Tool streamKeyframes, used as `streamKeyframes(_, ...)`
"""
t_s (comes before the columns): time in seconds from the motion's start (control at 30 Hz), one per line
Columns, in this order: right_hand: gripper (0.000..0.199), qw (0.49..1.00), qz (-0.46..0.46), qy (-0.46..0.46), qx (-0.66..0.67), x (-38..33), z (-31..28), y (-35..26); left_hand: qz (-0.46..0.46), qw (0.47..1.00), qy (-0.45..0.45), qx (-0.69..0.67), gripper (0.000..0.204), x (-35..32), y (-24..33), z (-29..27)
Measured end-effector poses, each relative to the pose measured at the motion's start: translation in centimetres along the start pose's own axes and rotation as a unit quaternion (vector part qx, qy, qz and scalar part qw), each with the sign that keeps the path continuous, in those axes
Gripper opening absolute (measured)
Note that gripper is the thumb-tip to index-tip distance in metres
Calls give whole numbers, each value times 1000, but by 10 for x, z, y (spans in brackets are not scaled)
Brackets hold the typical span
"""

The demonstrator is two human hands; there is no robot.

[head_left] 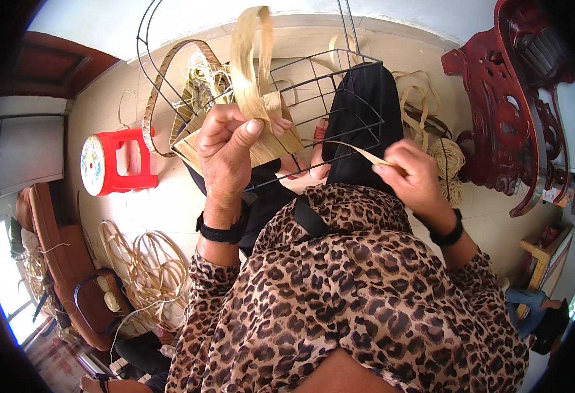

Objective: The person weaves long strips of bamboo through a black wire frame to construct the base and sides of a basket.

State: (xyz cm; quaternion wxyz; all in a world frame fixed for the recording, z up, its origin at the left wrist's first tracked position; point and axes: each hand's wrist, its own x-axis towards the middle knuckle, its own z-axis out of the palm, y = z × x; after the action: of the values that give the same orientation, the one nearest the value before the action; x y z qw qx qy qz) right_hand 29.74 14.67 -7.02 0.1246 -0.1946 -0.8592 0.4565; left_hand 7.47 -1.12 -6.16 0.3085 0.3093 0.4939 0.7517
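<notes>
A black wire basket frame (382,92) rests across my lap, with flat tan strips woven over its left part as a panel (271,152). My left hand (227,144) is closed at the panel's upper edge, thumb and fingers pinching a wide strip (251,62) that rises in a tall loop. From the panel a thin strip end (361,152) stretches to my right hand (410,175), whose fingers are closed on it. The bare wire grid shows to the right of the woven part.
A red stool (133,160) stands to the left. Coiled tan strips (147,268) lie on the floor at lower left, and a rope bundle (448,164) lies right of my knee. Carved dark red furniture (497,105) stands at far right. Other people's limbs show at both lower edges.
</notes>
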Motion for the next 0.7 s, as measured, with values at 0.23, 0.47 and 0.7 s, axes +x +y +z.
streamKeyframes(0.23, 20, 972, 159, -155, -79, -65, -85, 28, 2, 1000, -14, -4, 7, -1, 7, 1)
streamKeyframes(0.47, 17, 863, 240, -211, -392, -88, -86, 56, -11, 999, -35, 14, 9, -2, 8, 4)
streamKeyframes(0.7, 21, 841, 243, -281, -393, -52, -65, 48, -13, 999, -36, 19, 9, -6, 10, 4)
